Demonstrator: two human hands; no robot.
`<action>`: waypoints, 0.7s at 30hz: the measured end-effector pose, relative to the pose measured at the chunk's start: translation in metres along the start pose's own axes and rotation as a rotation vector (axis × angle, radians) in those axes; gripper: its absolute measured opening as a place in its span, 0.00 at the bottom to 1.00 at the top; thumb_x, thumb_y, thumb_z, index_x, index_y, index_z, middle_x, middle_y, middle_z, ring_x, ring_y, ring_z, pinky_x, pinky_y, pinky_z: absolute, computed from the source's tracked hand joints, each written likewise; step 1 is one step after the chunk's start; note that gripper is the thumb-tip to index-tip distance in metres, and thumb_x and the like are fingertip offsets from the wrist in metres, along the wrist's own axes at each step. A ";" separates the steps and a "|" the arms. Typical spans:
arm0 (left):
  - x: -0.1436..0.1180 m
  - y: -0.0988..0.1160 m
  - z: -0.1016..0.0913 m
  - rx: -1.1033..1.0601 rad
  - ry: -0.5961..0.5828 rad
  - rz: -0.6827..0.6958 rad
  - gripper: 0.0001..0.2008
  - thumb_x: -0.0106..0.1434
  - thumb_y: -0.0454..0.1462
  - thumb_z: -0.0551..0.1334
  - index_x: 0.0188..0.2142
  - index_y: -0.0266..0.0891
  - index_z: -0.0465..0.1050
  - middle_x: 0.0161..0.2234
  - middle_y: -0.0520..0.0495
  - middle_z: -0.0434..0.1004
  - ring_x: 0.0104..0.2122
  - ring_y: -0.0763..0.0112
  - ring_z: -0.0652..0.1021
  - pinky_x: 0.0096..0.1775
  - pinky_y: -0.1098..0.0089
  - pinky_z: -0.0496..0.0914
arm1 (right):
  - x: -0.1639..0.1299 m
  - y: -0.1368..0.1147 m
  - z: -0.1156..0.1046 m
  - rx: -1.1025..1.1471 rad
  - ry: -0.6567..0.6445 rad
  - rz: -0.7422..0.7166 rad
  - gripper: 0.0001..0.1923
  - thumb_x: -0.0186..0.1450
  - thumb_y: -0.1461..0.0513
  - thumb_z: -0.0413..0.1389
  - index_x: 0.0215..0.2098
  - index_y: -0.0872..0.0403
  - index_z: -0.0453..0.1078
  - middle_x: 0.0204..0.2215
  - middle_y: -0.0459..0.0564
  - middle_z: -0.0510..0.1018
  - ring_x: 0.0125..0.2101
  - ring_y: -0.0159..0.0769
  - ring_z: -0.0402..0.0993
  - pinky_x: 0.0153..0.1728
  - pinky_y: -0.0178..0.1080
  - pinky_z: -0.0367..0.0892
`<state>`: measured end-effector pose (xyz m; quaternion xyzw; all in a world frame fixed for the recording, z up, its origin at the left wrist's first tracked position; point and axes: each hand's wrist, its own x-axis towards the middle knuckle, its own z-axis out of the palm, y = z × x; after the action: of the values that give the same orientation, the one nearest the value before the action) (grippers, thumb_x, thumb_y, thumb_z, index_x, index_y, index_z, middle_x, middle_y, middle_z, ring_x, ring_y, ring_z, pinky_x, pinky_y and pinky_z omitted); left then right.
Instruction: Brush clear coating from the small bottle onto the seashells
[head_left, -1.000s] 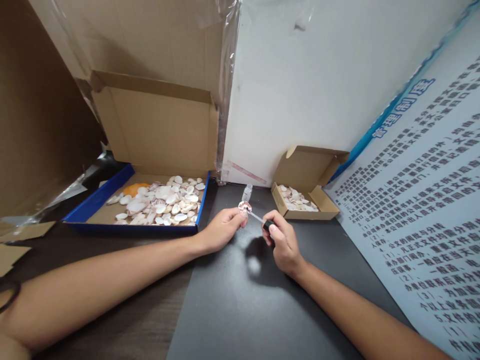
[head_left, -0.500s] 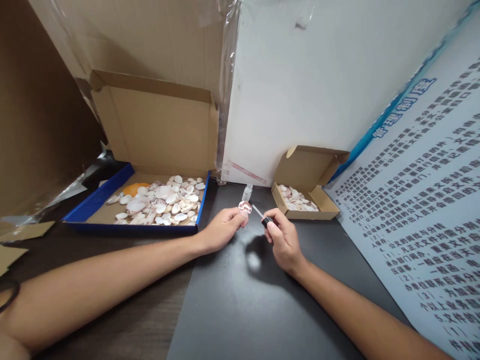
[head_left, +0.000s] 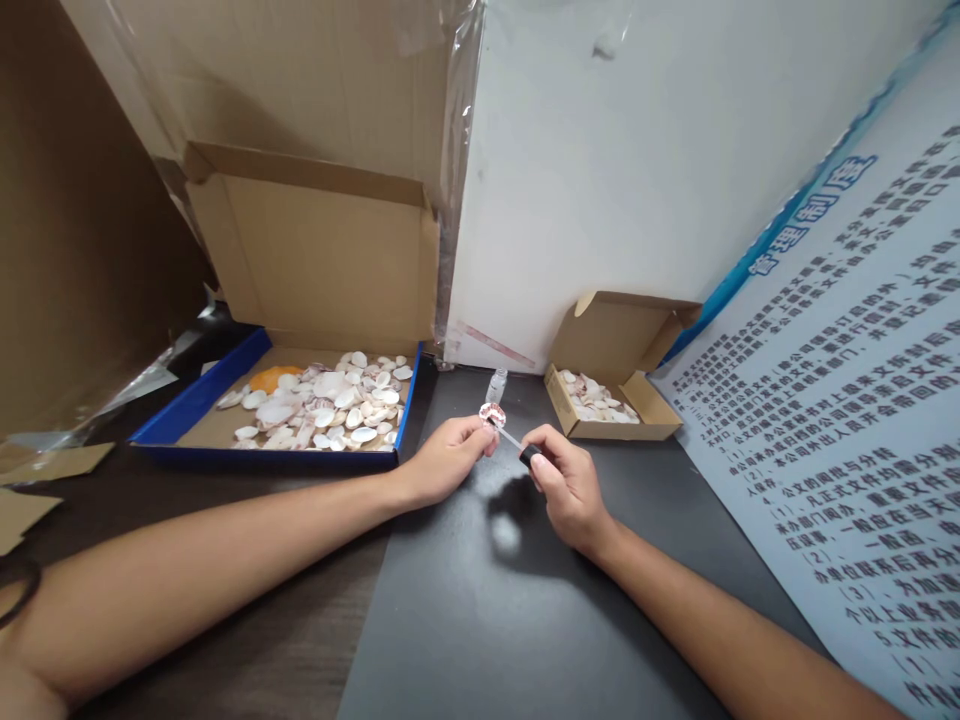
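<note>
Head view: half a second ago the thin clear brush wand with a black cap (head_left: 517, 446) pointed away from the small round pink-speckled shell (head_left: 492, 414); its tip now touches the shell's lower edge. The left hand (head_left: 442, 462) pinches the shell between thumb and fingertips above the dark grey tabletop (head_left: 465, 610), as before. The right hand (head_left: 568, 487), at 3 o'clock of the shell, has its fingers pressed together around the wand's cap. A small clear glass bottle (head_left: 496, 384) stands at 12 o'clock, just behind the shell. A blue-rimmed cardboard tray of pale shells (head_left: 187, 412) lies at 9 o'clock, a small open cardboard box of shells (head_left: 651, 405) at 2 o'clock. Nothing blocks the hands.
</note>
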<state>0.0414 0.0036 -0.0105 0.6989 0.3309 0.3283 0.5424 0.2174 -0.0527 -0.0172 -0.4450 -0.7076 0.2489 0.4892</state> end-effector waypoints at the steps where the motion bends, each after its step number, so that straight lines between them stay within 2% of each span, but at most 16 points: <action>1: 0.000 0.000 0.000 0.004 0.000 -0.003 0.14 0.62 0.42 0.51 0.23 0.39 0.58 0.17 0.58 0.50 0.20 0.76 0.54 0.23 0.72 0.49 | 0.000 0.000 0.000 -0.004 0.026 0.009 0.08 0.67 0.59 0.48 0.33 0.53 0.64 0.20 0.39 0.60 0.19 0.28 0.56 0.22 0.33 0.54; 5: 0.000 0.000 -0.001 0.006 -0.003 -0.007 0.14 0.63 0.43 0.50 0.23 0.39 0.58 0.18 0.58 0.49 0.20 0.77 0.54 0.23 0.72 0.49 | 0.001 0.000 -0.001 -0.006 0.128 0.013 0.06 0.66 0.60 0.49 0.32 0.53 0.63 0.20 0.40 0.60 0.20 0.28 0.55 0.22 0.33 0.54; 10: 0.002 -0.002 -0.002 0.013 -0.008 -0.003 0.13 0.62 0.42 0.50 0.23 0.39 0.58 0.19 0.57 0.51 0.20 0.76 0.54 0.23 0.72 0.51 | 0.001 -0.003 -0.002 -0.042 0.048 -0.052 0.07 0.63 0.60 0.49 0.27 0.53 0.63 0.20 0.41 0.62 0.20 0.29 0.56 0.23 0.34 0.54; 21: 0.002 -0.002 -0.002 0.019 -0.013 -0.013 0.12 0.61 0.41 0.50 0.23 0.39 0.58 0.19 0.57 0.50 0.21 0.76 0.54 0.24 0.72 0.51 | -0.002 -0.002 -0.002 -0.011 0.037 -0.028 0.10 0.65 0.58 0.48 0.28 0.53 0.63 0.19 0.40 0.60 0.18 0.28 0.54 0.20 0.33 0.52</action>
<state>0.0404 0.0065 -0.0120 0.7041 0.3352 0.3169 0.5399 0.2189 -0.0555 -0.0159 -0.4422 -0.7060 0.2298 0.5032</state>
